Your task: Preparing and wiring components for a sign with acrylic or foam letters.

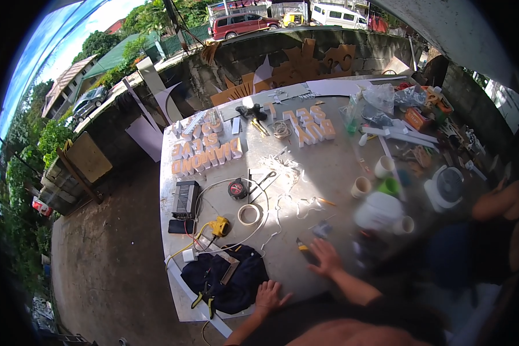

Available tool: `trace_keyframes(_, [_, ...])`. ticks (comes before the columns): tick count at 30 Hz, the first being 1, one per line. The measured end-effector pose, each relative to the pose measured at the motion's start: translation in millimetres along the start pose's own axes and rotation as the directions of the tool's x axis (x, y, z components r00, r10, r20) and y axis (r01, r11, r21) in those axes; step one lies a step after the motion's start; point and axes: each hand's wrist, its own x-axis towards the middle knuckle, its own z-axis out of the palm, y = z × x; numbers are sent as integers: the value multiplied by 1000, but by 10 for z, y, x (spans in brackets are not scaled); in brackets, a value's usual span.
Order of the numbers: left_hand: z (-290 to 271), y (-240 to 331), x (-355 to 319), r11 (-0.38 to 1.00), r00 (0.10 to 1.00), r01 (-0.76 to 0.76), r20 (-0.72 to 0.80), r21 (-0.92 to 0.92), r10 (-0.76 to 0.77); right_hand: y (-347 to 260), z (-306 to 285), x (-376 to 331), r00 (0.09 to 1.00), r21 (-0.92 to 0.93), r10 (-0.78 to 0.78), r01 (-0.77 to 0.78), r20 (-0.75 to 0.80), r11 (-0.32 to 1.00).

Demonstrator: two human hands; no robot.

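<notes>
open yard, bounded by a block wall (380,46) with a red van (245,25) parked beyond; a metal worktop (334,161), partly sunlit, occupies the centre. containers gather toward its right side: three cream cups (360,187), a green cup (390,187), a large white container (380,210) — blurred, contents not discernible — and, farther back, a greenish bottle (352,115), a clear plastic bag (379,98) and an orange box (416,119). lettering appears as two groups of freestanding block letters, tan-faced with white sides: one at far left (206,157), the other near the back centre (315,131). any print on the grey power unit (185,199) is too small to tell. at the near edge, the left hand (269,296) rests palm down, its grip loosely spread and empty, just beside a bundled dark cloth (251,277). the right hand (327,256) lies palm down, its grip spread wide and closed around nothing; a yellow-and-black utility knife (303,247) lies on the worktop at its fingertips — whether touching cannot be told. another person's arm (496,202) shows at right.
</notes>
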Motion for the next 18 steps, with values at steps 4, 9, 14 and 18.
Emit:
trace_keyframes(4, [-16, 11, 10, 1000, 1000, 1, 3, 5, -1, -6, -8, 2, 1000, 5, -3, 3, -16, 1000])
trace_keyframes(9, [-14, 8, 8, 1000, 1000, 3, 0, 11, -3, -13, -20, 6, 1000, 9, 3, -3, -9, 1000])
trace_keyframes(14, [-7, 3, 9, 1000, 1000, 4, 5, 9, -4, 27, 32, -2, 999, -4, 33, -33, 30, 999])
trace_keyframes(18, [1, -3, 8, 1000, 1000, 1, 10, 15, -1, 25, 30, -3, 999, -12, 34, -34, 39, 999])
